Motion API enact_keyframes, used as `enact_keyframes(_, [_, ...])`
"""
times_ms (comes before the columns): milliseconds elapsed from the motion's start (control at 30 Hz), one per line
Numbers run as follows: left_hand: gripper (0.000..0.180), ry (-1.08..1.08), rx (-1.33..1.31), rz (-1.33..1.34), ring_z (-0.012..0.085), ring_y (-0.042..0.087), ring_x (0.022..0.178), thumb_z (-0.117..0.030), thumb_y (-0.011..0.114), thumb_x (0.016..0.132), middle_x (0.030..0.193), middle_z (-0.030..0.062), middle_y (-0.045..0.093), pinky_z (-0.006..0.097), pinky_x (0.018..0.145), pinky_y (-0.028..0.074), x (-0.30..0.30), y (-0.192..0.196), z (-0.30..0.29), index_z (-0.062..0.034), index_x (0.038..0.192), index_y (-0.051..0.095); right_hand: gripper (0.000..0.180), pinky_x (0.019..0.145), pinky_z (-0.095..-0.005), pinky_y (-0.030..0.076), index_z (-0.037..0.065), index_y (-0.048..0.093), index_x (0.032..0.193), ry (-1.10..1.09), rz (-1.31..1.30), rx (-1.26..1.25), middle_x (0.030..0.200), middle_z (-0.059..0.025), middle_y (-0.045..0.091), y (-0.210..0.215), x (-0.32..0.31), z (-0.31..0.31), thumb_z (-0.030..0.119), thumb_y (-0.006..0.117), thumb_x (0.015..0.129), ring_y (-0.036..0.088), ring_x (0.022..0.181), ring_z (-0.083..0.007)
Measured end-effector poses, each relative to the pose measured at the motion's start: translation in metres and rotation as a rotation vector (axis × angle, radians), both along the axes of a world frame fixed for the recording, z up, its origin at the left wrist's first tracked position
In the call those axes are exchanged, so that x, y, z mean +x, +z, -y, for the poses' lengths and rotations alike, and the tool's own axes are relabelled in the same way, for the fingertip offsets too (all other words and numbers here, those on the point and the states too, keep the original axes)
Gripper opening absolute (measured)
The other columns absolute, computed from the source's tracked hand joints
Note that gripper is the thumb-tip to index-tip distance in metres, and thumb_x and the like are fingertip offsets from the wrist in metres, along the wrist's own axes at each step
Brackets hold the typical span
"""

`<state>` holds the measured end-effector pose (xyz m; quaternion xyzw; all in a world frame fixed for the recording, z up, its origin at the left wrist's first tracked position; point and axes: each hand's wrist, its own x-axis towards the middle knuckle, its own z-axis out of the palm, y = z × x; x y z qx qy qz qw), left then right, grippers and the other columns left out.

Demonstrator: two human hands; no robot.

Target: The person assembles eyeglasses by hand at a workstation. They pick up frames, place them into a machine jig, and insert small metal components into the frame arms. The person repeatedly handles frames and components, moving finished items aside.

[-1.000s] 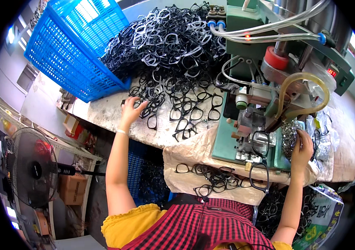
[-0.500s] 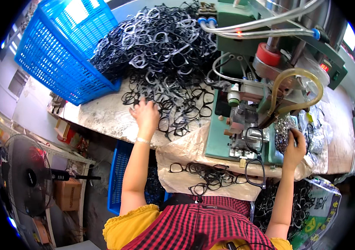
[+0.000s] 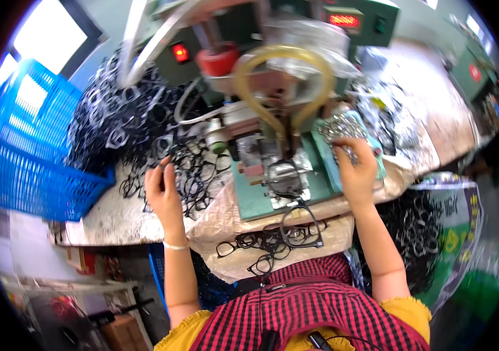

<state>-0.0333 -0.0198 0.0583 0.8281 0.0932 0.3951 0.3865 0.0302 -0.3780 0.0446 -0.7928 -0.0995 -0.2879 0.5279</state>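
My left hand is raised over loose black eyeglass frames at the near edge of the heap. Its fingers are drawn together, and what lies between them is too small and blurred to make out. My right hand reaches into a pile of small shiny metal pieces on the green tray of the machine. Thumb and fingertips are closed at the pile; whatever they grip is hidden. Between my hands, a black eyeglass frame sits tilted in the machine's metal fixture, one rim hanging over the front edge.
A blue plastic basket leans at the left beside a large heap of frames. Several frames lie on the brown sheet before me. A looped yellowish hose arches over the fixture. A sack of black frames stands at the right.
The view has swung right, bringing the machine to the middle. My left hand has gone from spread on the frames to closed and raised; my right fingers have moved farther into the metal pieces.
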Motion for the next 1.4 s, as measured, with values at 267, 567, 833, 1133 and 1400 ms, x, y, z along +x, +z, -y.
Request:
enact_keyframes(267, [0.012,-0.669,-0.471,0.5,0.0156,0.059,0.072,0.0,0.058,0.098,0.1,0.0113,0.063,0.023,0.059,0.048,0.004,0.034,0.086,-0.0032,0.109,0.06,0.042,0.091,-0.0319,0.049,-0.003,0.059,0.119,0.367,-0.066,0.45,0.095,-0.0102,0.069,0.029,-0.006,-0.053,0.002,0.074,0.08,0.064,0.096,-0.0168])
enact_keyframes(567, [0.012,-0.707,-0.119,0.503,0.0266,0.068,0.085,0.001,0.06,0.094,0.102,0.0212,0.066,0.035,0.075,0.061,0.012,0.085,0.108,0.0059,0.104,0.059,0.056,0.103,-0.0324,0.044,-0.005,0.047,0.135,0.556,-0.319,0.674,0.113,-0.0116,0.068,0.067,-0.04,-0.051,-0.003,0.068,0.083,0.06,0.116,-0.0171])
enact_keyframes(833, [0.028,-0.856,0.607,0.147,0.0264,0.064,0.085,-0.007,0.081,0.069,0.105,0.0048,0.075,0.039,0.081,0.051,-0.008,0.059,0.14,-0.0113,0.096,0.078,0.025,0.106,-0.0468,0.044,0.009,0.074,0.101,-0.308,-0.025,-0.568,0.127,-0.0222,0.062,-0.028,0.017,0.034,0.013,0.076,0.077,0.053,0.127,-0.04])
enact_keyframes(1133, [0.026,-0.886,0.511,0.138,0.0255,0.065,0.086,-0.007,0.082,0.069,0.102,0.0067,0.075,0.039,0.081,0.05,-0.004,0.058,0.143,-0.0087,0.095,0.077,0.006,0.079,-0.0424,0.054,0.012,0.073,0.081,-0.263,0.106,-0.475,0.104,-0.0065,0.068,-0.041,0.042,0.02,0.014,0.075,0.076,0.062,0.109,-0.0296])
enact_keyframes(1400, [0.034,-0.542,0.537,-0.026,0.0298,0.066,0.11,0.001,0.075,0.075,0.12,0.0139,0.071,0.042,0.098,0.048,-0.051,0.028,0.107,-0.0058,0.109,0.073,0.012,0.075,-0.0392,0.054,0.008,0.069,0.091,-0.35,-0.041,-0.945,0.109,-0.0069,0.063,-0.051,0.061,0.007,0.011,0.063,0.081,0.059,0.111,-0.024])
